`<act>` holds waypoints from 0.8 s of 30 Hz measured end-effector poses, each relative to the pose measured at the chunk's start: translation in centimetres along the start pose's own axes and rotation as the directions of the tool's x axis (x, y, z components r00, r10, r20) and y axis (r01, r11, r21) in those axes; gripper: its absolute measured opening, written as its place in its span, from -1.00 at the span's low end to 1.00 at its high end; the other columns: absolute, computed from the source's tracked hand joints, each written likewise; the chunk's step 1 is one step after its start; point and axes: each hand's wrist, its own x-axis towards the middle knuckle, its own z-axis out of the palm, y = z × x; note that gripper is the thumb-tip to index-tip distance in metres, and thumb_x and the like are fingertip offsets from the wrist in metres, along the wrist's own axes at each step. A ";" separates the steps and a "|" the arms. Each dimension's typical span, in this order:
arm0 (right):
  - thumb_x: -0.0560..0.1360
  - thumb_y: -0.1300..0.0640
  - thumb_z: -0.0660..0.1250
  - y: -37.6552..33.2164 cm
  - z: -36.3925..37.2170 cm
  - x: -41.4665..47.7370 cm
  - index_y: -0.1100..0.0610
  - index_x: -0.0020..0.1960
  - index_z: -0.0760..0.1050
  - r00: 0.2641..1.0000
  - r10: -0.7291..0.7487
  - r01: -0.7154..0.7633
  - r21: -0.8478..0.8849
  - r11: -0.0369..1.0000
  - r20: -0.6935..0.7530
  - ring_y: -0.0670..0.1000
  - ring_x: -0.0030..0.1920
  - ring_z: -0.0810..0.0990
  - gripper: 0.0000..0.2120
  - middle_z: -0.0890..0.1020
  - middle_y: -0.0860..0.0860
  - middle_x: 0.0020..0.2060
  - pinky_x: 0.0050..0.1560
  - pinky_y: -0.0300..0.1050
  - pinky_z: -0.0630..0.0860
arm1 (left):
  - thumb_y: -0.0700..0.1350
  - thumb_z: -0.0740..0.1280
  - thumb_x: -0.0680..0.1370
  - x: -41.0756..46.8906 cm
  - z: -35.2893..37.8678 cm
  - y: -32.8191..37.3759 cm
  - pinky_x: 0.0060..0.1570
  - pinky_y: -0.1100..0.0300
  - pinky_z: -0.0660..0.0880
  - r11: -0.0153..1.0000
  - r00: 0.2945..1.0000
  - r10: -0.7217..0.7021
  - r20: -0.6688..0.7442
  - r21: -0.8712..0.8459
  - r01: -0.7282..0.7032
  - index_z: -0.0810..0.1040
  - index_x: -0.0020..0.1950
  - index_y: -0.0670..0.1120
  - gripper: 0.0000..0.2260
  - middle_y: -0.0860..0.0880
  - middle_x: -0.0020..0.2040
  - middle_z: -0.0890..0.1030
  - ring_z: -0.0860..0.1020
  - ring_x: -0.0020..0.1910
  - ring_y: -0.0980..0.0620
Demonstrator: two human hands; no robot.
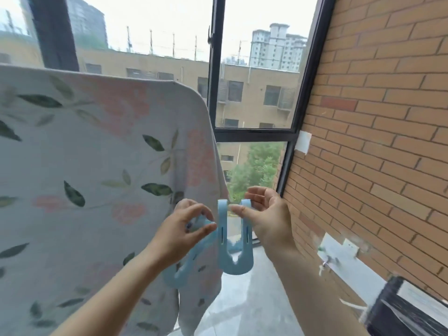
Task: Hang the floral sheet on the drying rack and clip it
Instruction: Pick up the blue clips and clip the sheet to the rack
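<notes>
The floral sheet (97, 170), pale with pink flowers and green leaves, hangs draped over a rack that it hides completely; it fills the left half of the view. Just right of its hanging edge, my left hand (189, 226) grips one light blue U-shaped clip (186, 260), which tilts down to the left in front of the sheet. My right hand (264, 214) pinches the upper right arm of a second light blue clip (234, 253), which hangs upright with its open end up. The two clips touch or nearly touch near my left thumb.
A brick wall (375, 141) runs along the right, with a white ledge (344, 260) and a dark object (400, 309) at its lower end. Dark window frames (215, 93) stand straight ahead. Grey floor tiles (254, 299) lie below the hands.
</notes>
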 end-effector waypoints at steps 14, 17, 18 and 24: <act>0.32 0.17 0.58 -6.7 19.0 -2.3 0.05 0.13 0.53 0.977 -0.163 0.160 0.034 0.986 0.138 -0.15 0.03 0.58 -0.56 0.61 -0.09 -0.02 0.11 -0.27 0.53 | 0.25 0.42 0.30 -3.9 -17.0 -6.0 -0.14 0.15 0.44 0.991 0.983 -0.131 -0.127 -0.015 0.130 0.59 -0.13 0.35 -0.83 0.04 -0.09 0.48 0.48 -0.19 -0.03; 0.38 0.04 0.53 -6.9 20.3 -2.3 0.01 0.25 0.48 0.965 -0.183 0.190 -0.021 0.981 0.186 -0.17 0.12 0.55 -0.52 0.58 -0.12 0.09 0.19 -0.25 0.47 | 0.07 0.47 0.41 -4.3 -19.4 -7.0 -0.27 0.36 0.37 0.994 0.973 -0.114 -0.200 -0.021 0.112 0.62 -0.18 0.30 -0.90 0.05 -0.13 0.48 0.44 -0.31 0.16; 0.39 0.00 0.51 -6.8 20.5 -2.1 0.01 0.29 0.45 0.964 -0.161 0.173 -0.039 0.984 0.213 -0.16 0.16 0.54 -0.49 0.57 -0.11 0.12 0.21 -0.23 0.45 | 0.01 0.47 0.44 -4.3 -20.1 -7.2 -0.28 0.40 0.36 0.993 0.966 -0.115 -0.233 -0.026 0.112 0.62 -0.18 0.26 -0.89 0.03 -0.13 0.49 0.45 -0.31 0.18; 0.37 -0.11 0.50 -5.8 22.1 -1.9 -0.01 0.31 0.42 0.911 0.005 0.010 -0.034 0.999 0.413 -0.17 0.19 0.54 -0.43 0.57 -0.14 0.16 0.17 -0.26 0.47 | 0.05 0.46 0.45 -4.0 -23.5 -7.5 -0.12 0.22 0.50 0.981 0.908 -0.190 -0.372 -0.117 0.157 0.64 -0.01 0.07 -0.84 -0.02 -0.03 0.51 0.55 -0.15 0.03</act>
